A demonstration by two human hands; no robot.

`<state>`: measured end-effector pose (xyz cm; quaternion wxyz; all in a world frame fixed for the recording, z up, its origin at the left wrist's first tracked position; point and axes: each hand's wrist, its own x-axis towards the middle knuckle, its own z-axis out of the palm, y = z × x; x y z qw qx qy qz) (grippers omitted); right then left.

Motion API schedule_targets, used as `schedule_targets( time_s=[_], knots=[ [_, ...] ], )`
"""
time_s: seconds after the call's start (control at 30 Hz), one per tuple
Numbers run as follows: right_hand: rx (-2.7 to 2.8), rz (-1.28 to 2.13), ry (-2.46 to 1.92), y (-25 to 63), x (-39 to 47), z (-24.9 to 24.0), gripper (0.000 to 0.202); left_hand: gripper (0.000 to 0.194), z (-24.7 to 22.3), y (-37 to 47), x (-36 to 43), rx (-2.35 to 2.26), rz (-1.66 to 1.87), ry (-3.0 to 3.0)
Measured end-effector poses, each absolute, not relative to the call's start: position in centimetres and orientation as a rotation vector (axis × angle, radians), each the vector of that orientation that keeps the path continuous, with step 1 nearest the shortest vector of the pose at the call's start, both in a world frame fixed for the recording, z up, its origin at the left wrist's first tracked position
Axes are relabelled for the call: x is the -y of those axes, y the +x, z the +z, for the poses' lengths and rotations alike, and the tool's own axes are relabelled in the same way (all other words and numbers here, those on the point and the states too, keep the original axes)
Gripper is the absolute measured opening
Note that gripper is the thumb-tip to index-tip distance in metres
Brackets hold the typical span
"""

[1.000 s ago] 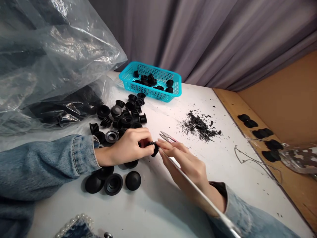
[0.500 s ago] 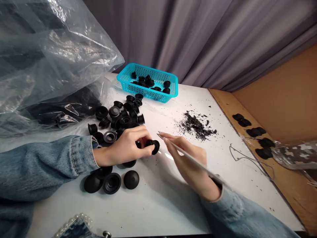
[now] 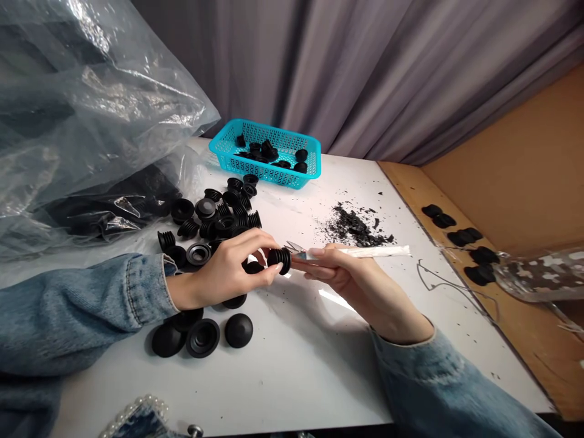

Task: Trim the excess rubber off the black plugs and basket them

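Note:
Between the thumb and fingers of my left hand is a black ribbed plug, its ribs turned to the right. Another dark round piece shows under the palm. My right hand is closed on a slim metal tool with a white-wrapped handle. The tool's pointed tip looks forked and is beside the plug's ribbed end; I cannot tell whether they touch. Many similar ribbed plugs lie heaped behind my left hand. In front of it are several smooth, round-capped ones.
A turquoise basket with black pieces stands at the back. Black scraps are piled right of centre. A large clear plastic bag fills the left. Black pieces and a bent wire lie to the right.
My right hand has turned, and the tool has swung from slanting down toward me to nearly level. Its tip has come closer to the plug. My left hand still grips the plug.

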<state>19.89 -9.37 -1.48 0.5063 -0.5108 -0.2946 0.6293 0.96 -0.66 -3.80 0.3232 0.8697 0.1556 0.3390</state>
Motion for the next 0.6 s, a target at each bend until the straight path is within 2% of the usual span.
schedule_targets(
  time_s=[0.27,0.43,0.6],
  knots=[
    [0.749,1.554,-1.206,19.6,9.4,-1.5,0.011,0.022,-3.9,0.8,0.5,-0.389,0.853,2.308],
    [0.953,1.320,-1.369,19.3,9.8,-1.1,0.019,0.037,-3.8,0.9,0.3,-0.380,0.802,2.367],
    [1.143,1.133,-1.555,19.2,10.2,-0.5,0.021,0.026,-3.5,0.9,0.4,-0.366,0.739,2.432]
  ],
)
